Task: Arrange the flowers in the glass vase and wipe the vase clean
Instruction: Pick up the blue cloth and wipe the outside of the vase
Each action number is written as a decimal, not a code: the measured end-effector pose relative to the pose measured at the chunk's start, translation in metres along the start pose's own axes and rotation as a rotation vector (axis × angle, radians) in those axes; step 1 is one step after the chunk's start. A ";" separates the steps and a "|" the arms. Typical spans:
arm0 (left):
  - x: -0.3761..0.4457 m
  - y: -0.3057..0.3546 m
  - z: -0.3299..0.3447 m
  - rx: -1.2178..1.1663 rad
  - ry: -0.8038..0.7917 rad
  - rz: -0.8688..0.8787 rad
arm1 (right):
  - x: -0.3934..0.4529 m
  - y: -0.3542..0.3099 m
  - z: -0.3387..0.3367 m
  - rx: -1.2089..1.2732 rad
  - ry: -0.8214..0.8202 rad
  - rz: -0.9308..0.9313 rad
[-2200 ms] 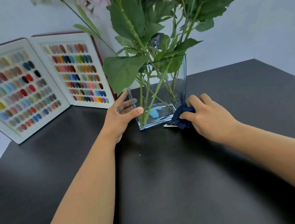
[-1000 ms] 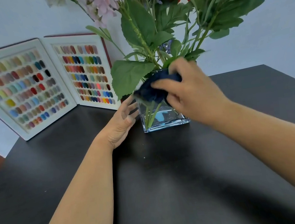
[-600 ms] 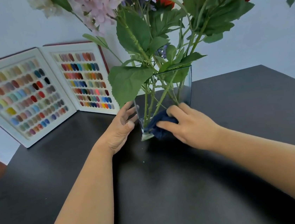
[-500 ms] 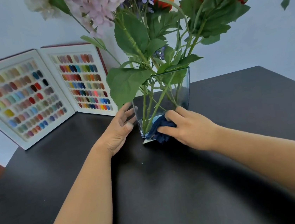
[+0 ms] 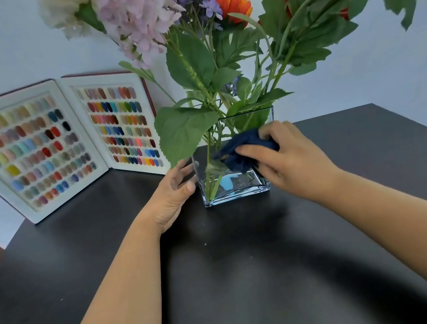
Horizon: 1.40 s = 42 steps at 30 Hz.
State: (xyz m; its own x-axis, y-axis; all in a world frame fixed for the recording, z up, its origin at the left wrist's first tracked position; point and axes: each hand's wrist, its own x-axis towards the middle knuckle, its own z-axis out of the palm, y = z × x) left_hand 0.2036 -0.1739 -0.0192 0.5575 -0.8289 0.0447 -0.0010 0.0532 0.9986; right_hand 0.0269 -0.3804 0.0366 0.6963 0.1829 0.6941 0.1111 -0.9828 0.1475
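I take this for a nail salon or a small beauty shop. At the far left edge of the black table (image 5: 247,278) I see an open display book (image 5: 61,142) propped against the pale wall (image 5: 356,71), its two white panels filled with rows of painted nail-colour samples. Near the table's far edge stands a glass vase (image 5: 236,188) of mixed flowers (image 5: 231,26).

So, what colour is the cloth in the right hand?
Dark navy blue cloth, held by the right hand; the head view shows it.
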 end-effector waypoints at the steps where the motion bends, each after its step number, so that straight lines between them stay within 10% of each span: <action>1: 0.000 0.000 0.000 0.000 0.006 0.000 | -0.009 0.000 0.006 0.000 -0.032 -0.027; 8: 0.003 -0.003 -0.001 -0.020 0.033 -0.016 | -0.042 0.002 0.017 -0.007 -0.301 -0.141; 20: 0.010 -0.011 -0.005 -0.040 0.061 -0.001 | -0.004 0.029 -0.014 0.194 0.140 0.161; 32: 0.012 -0.019 -0.007 0.011 0.078 0.064 | -0.056 0.020 0.016 0.170 -0.308 0.090; 42: -0.014 -0.009 0.063 0.210 0.706 0.605 | -0.054 0.007 -0.032 0.396 -0.298 0.288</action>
State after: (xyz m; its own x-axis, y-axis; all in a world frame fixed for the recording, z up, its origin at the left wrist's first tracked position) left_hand 0.1431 -0.1980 -0.0271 0.7860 -0.1626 0.5964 -0.5643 0.2054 0.7997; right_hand -0.0329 -0.3963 0.0231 0.9012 -0.0524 0.4301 0.1044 -0.9371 -0.3330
